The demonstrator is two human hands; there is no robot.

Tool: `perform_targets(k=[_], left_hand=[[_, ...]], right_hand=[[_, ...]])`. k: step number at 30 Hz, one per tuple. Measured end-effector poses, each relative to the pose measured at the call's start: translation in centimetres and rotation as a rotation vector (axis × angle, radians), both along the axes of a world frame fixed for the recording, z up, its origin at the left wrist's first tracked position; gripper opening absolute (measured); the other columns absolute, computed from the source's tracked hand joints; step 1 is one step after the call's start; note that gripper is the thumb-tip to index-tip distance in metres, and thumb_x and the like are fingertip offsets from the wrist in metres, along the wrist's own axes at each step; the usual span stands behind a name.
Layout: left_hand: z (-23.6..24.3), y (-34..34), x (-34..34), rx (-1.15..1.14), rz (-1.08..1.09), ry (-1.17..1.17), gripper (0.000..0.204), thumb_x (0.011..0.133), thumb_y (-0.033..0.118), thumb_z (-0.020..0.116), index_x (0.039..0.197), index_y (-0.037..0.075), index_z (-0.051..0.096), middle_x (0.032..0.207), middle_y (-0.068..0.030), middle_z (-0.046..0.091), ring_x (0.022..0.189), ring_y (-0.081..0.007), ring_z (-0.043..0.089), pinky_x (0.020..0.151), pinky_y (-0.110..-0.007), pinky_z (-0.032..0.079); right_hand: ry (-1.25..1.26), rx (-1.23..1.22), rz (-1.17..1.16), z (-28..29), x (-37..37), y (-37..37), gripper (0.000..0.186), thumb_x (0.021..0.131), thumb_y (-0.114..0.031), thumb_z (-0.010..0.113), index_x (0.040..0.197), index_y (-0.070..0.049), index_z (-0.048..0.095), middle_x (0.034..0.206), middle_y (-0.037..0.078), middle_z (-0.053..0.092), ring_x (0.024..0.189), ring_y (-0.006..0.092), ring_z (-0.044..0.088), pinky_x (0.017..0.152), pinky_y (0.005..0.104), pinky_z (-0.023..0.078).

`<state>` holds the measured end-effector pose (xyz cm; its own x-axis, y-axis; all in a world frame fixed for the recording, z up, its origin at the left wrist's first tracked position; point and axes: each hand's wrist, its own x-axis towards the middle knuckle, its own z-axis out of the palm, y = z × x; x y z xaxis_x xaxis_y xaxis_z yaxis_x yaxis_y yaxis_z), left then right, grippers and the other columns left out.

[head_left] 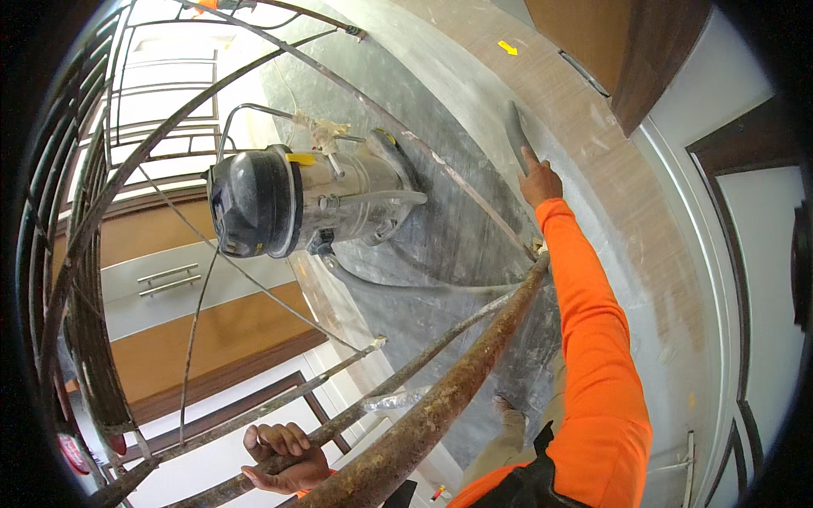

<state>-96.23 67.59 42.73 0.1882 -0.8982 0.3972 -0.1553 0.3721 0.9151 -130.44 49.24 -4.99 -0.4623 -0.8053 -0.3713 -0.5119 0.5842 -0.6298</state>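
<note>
My right hand (540, 183), at the end of an orange sleeve, is closed around a dark grey vacuum nozzle (515, 135). Its far end lies close to the pale, dusty band of surface; whether it touches I cannot tell. At the lower left, my left hand (286, 457) has its fingers curled around a rusty scaffold pipe (373, 405). A thicker rusty pipe (461, 364) runs beside it, between my two arms. Beyond the pipes is a dusty canister vacuum cleaner (318, 199) with a black head, from which a grey hose (406, 290) runs toward my right arm.
Thin metal braces (406, 135) cross the view, and a stack of dark metal frames (85, 212) stands at the left. Wood-toned cabinets with a white drawer (161, 279) lie behind. A yellow arrow sticker (508, 48) marks the surface at top right, near a brown cabinet (584, 34).
</note>
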Motion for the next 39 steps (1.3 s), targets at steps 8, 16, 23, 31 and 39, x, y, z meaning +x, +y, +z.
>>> perform_targets(k=[8, 16, 23, 31, 39], left_hand=[[0.2, -0.2, 4.2, 0.059, -0.352, 0.022, 0.069, 0.099, 0.058, 0.04, 0.132, -0.001, 0.055, 0.071, -0.0045, 0.045, 0.052, -0.0147, 0.046, 0.05, -0.032, 0.045], [-1.4, 0.8, 6.1, 0.073, 0.095, -0.079, 0.048, 0.09, 0.033, 0.064, 0.126, 0.005, 0.05, 0.105, -0.0105, 0.056, 0.088, -0.0237, 0.058, 0.075, -0.038, 0.051], [0.1, 0.2, 1.1, 0.127, -0.081, 0.19, 0.053, 0.097, 0.056, 0.045, 0.108, 0.007, 0.063, 0.067, -0.0002, 0.04, 0.054, -0.0128, 0.039, 0.049, -0.027, 0.034], [-0.1, -0.3, 1.6, 0.109, -0.249, 0.13, 0.057, 0.101, 0.052, 0.04, 0.116, 0.002, 0.063, 0.07, -0.0001, 0.04, 0.058, -0.0126, 0.04, 0.055, -0.028, 0.036], [0.6, 0.0, 1.0, 0.127, -0.229, 0.143, 0.056, 0.101, 0.051, 0.039, 0.111, 0.003, 0.066, 0.07, -0.0003, 0.039, 0.056, -0.0124, 0.039, 0.055, -0.029, 0.037]], right_hand=[[0.028, 0.073, -0.029, 2.0, 0.2, 10.2, 0.063, 0.091, -0.024, 0.061, 0.15, -0.026, 0.039, 0.112, 0.025, 0.059, 0.096, 0.04, 0.066, 0.085, 0.0475, 0.054], [-0.007, 0.089, -0.107, 7.4, -0.4, 22.0, 0.068, 0.088, -0.028, 0.066, 0.15, -0.023, 0.039, 0.109, 0.025, 0.059, 0.096, 0.0422, 0.065, 0.084, 0.0488, 0.053], [0.025, 0.183, -0.204, 7.1, -1.6, 34.3, 0.07, 0.085, -0.031, 0.067, 0.149, -0.025, 0.04, 0.106, 0.027, 0.061, 0.095, 0.0434, 0.065, 0.084, 0.0499, 0.053], [0.021, 0.344, -0.387, 8.7, -0.7, 50.6, 0.071, 0.083, -0.03, 0.069, 0.148, -0.024, 0.043, 0.097, 0.026, 0.064, 0.091, 0.0425, 0.066, 0.083, 0.0501, 0.052], [0.016, 0.336, -0.692, 12.5, 0.8, 59.1, 0.07, 0.081, -0.025, 0.072, 0.146, -0.015, 0.047, 0.11, 0.026, 0.068, 0.1, 0.0393, 0.067, 0.091, 0.0457, 0.051]])
